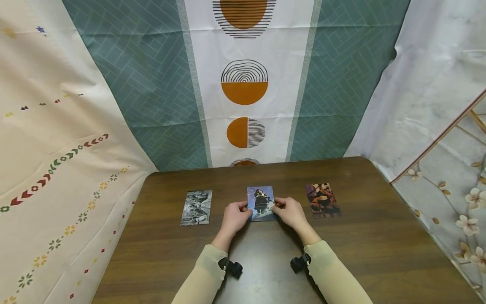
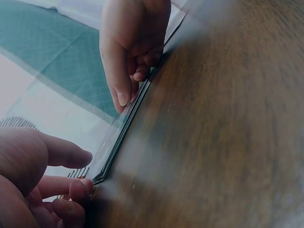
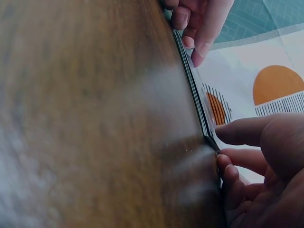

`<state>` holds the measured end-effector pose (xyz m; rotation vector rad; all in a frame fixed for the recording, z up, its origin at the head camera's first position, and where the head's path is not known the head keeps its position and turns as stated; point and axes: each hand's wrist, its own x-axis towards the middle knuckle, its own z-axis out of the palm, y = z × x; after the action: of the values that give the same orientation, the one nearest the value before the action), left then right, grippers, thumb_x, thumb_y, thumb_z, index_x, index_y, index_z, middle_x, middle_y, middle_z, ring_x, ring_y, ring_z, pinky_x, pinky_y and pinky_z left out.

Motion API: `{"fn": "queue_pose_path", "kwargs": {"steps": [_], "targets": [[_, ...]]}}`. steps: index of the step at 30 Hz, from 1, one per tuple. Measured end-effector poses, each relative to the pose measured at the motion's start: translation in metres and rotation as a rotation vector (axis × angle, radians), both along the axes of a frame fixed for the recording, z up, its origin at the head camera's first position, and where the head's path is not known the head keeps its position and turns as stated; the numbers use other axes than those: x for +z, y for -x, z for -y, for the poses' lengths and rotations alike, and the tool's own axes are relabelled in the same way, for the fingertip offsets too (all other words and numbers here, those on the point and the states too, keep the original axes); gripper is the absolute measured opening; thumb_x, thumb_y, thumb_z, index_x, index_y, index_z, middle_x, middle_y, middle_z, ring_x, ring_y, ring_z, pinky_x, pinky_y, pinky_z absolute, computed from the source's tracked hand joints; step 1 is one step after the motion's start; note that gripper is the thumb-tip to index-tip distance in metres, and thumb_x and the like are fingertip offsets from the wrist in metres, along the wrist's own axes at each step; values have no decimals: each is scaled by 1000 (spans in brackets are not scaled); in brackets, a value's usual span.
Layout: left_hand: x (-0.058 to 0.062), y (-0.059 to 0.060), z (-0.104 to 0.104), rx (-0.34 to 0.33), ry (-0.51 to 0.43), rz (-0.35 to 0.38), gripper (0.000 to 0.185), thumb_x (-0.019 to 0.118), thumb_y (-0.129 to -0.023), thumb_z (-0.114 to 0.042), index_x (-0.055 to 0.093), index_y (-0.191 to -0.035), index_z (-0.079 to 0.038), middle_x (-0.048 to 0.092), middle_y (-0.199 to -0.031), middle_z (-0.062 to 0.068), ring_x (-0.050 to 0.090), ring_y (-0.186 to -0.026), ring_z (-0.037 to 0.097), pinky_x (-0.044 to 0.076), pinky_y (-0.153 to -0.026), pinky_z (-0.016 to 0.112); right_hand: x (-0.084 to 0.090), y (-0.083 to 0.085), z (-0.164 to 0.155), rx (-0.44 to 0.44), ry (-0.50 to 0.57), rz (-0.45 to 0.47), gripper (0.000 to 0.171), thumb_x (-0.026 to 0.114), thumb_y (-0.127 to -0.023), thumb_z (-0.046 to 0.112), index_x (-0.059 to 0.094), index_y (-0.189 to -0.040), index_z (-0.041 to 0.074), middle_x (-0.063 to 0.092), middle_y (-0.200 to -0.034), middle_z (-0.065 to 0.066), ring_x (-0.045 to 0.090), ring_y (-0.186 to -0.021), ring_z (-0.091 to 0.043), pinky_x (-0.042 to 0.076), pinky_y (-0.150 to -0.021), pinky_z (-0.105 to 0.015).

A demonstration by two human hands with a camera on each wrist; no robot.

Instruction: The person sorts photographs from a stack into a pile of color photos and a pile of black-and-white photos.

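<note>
In the middle of the table lies a small stack of picture cards [image 1: 260,203], its top card showing a dark-clothed figure on a blue-violet ground. My left hand [image 1: 235,217] holds the stack's left side between thumb and fingers. On the opposite side, my right hand [image 1: 291,212] grips the right edge in the same way, its thumb over the face. Both wrist views show the layered edge of the stack [image 2: 124,130] low against the wood, with the left fingers [image 2: 78,190] and right fingers [image 3: 228,164] at its corners.
A black-and-white picture card [image 1: 196,207] lies to the left on the brown wooden table [image 1: 152,257]. To the right lies a warm-coloured picture card [image 1: 323,201]. Patterned cloths [image 1: 159,84] hang behind the table and along both sides. Each wrist wears a small black camera [image 1: 230,267].
</note>
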<state>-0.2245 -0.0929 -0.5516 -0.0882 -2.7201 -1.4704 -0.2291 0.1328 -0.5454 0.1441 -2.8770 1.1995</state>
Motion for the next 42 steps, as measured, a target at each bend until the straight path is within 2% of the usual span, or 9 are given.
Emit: {"fn": "queue_pose_path", "kwargs": {"steps": [15, 22, 26, 29, 33, 37, 42], "targets": [[0, -1, -1, -6, -13, 21, 39, 78, -87, -10, 77, -123, 5, 64, -81, -1, 56, -76, 14, 49, -75, 34, -2, 1, -3, 7, 12, 9, 41, 78, -96, 20, 76, -133, 4, 73, -106, -8, 66, -101, -31, 51, -93, -52], [3, 0, -1, 29, -65, 10, 37, 78, -85, -8, 79, -121, 3, 67, -85, 0, 59, -80, 16, 50, -77, 35, -2, 3, -4, -1, 100, 17, 41, 76, -97, 20, 74, -134, 3, 76, -113, -13, 69, -109, -36, 52, -98, -56], [6, -2, -2, 57, -94, 4, 38, 79, -85, -9, 79, -121, 1, 68, -88, 1, 60, -84, 17, 51, -81, 36, 0, 3, -3, -13, 168, 40, 41, 75, -99, 19, 73, -136, 3, 77, -118, -13, 69, -115, -36, 51, -102, -56], [8, -3, -2, 76, -121, 7, 39, 79, -85, -10, 78, -123, 0, 69, -90, 1, 60, -83, 18, 50, -79, 36, 2, 2, -2, -20, 210, 62, 43, 74, -99, 19, 72, -139, 4, 77, -120, -13, 69, -117, -35, 52, -102, -55], [10, -5, -1, 81, -140, 19, 40, 77, -87, -9, 77, -126, -1, 70, -88, 2, 59, -78, 17, 49, -73, 34, 4, 0, -2, -19, 237, 72, 46, 74, -100, 17, 69, -143, 4, 76, -113, -11, 67, -108, -30, 54, -92, -46], [11, -6, -1, 70, -137, 19, 39, 78, -88, -8, 77, -126, 0, 70, -86, 2, 58, -76, 15, 48, -71, 33, 6, 0, -1, -12, 242, 68, 47, 75, -99, 15, 68, -145, 5, 74, -104, -7, 63, -97, -25, 49, -80, -37], [11, -7, -3, 79, -142, 15, 39, 78, -87, -8, 77, -126, 0, 69, -85, 2, 59, -76, 16, 48, -72, 34, 9, 0, -4, 11, 243, 70, 48, 74, -100, 16, 67, -145, 4, 73, -100, -6, 60, -90, -23, 46, -74, -35]]}}
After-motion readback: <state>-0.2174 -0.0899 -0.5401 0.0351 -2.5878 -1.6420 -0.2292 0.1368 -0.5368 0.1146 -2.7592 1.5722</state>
